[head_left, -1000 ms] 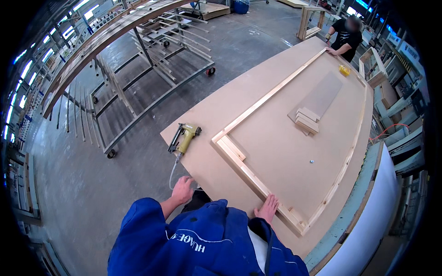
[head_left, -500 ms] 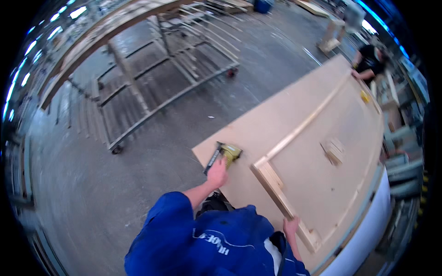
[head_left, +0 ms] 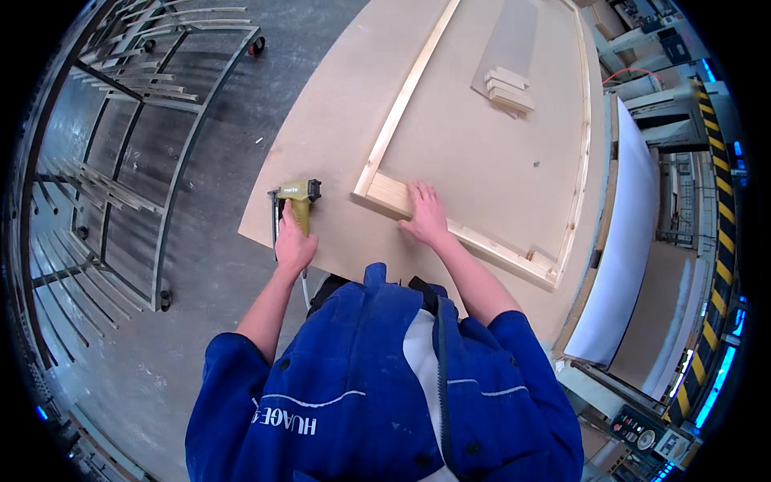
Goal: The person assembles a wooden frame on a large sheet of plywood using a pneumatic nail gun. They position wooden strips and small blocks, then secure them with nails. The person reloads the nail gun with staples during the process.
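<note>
Nail gun (head_left: 300, 210), olive-green with black parts, lies on its side on a broad tan board (head_left: 345, 120), near the board's left corner at our end. Pale air hose (head_left: 306, 291) drops from its lower end past the board's edge. Our left hand (head_left: 296, 243) is closed round the lower handle: forefinger up the left side, between handle and black magazine, thumb across on the right. Remaining fingers mostly hidden; how hard they press, we cannot tell.

Our right hand (head_left: 426, 214) rests palm down on the near bar of a pale wooden frame (head_left: 412, 84), over the right end of a short wooden block (head_left: 387, 191) set along that bar's inner side. Fingers nearly straight, slightly apart, thumb spread away from them; nothing gripped.

Frame lies flat on the board, to the right of the tool and apart from it. Within it we note a small stack of wooden slats (head_left: 507, 88) on a thin greyish sheet (head_left: 514, 40). To our left, on the floor, a wheeled metal rack (head_left: 183, 153) bears thin rods. To our right, beyond the board, a curved white panel (head_left: 620, 241).
</note>
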`<state>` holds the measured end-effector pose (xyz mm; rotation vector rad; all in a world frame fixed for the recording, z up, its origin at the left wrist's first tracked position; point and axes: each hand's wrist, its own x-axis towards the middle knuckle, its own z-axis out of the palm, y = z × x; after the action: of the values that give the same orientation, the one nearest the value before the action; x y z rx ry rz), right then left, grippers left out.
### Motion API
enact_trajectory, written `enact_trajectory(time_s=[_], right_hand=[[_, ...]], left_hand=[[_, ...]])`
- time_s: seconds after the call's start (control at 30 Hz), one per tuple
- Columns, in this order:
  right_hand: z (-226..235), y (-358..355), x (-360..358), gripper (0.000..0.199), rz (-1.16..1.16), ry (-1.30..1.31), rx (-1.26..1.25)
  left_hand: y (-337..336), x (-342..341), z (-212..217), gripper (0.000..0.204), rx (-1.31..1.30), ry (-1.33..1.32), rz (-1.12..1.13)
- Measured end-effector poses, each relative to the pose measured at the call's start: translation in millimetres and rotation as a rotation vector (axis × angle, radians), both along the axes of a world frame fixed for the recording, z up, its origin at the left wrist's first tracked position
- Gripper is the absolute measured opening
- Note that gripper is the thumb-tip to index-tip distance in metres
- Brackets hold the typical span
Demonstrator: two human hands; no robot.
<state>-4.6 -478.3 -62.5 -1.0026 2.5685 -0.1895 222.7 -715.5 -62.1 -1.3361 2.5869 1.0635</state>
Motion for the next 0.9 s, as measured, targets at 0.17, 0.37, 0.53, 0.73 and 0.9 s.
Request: enact_trajectory(time_s=[0.17,0.37,0.53,0.73,0.9], right_hand=[[-22,1,-9,0.09,0.109,0.084,-0.115],[-7,1,-15,0.086,0.162,0.1,-0.059],[-12,3,-15,0.085,0.134,0.1,-0.068],[-24,1,-12,0.078,0.081,0.146,-0.102],[-22,2,-11,0.072,0.074,0.151,-0.133]], left_hand=[[-11,8,10,0.062,0.111,0.024,0.091],[13,-25,49,0.041,0.432,0.111,0.12],[28,-64,46,0.036,0.17,0.267,-0.108],[42,-94,44,0.038,0.223,0.14,-0.176],[51,-94,40,0.036,0.126,0.115,-0.24]])
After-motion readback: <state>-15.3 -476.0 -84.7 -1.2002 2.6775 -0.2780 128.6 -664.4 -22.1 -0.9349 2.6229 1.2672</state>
